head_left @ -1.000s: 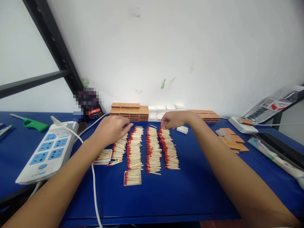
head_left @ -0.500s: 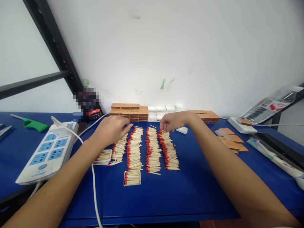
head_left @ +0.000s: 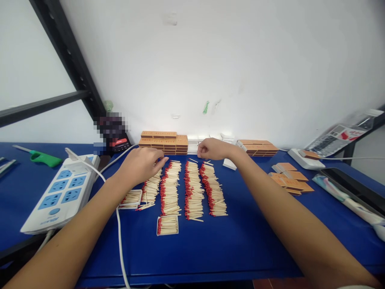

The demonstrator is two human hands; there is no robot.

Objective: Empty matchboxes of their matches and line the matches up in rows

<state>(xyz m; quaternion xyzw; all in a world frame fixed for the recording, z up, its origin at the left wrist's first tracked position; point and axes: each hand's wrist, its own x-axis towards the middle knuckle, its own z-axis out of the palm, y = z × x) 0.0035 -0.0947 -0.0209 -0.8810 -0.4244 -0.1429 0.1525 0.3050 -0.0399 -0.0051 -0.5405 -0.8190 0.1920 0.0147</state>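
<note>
Red-tipped matches lie in several long rows on the blue table. My left hand (head_left: 143, 163) is over the far end of the leftmost row (head_left: 151, 188), thumb apart from the bent forefinger; its other fingers are mostly hidden. Curled closed, my right hand (head_left: 214, 149) hovers beyond the far ends of the third row (head_left: 194, 192) and the rightmost row (head_left: 215, 190). Whatever its fingers may hold does not show. Before the second row (head_left: 171, 186) sits a matchbox tray (head_left: 167, 225) filled with matches. Another filled tray (head_left: 131, 198) lies partly behind my left forearm.
Stacked orange matchboxes (head_left: 164, 143) and white trays (head_left: 193, 147) stand along the wall. More orange boxes (head_left: 258, 147) and loose sleeves (head_left: 290, 180) lie right. A power strip (head_left: 60, 196), white cable (head_left: 119, 237) and green lighter (head_left: 45, 158) are left.
My right hand has lifted off the far end of the rightmost row and shifted slightly left and away. A few crosswise matches now show there. My left hand has stayed put.
</note>
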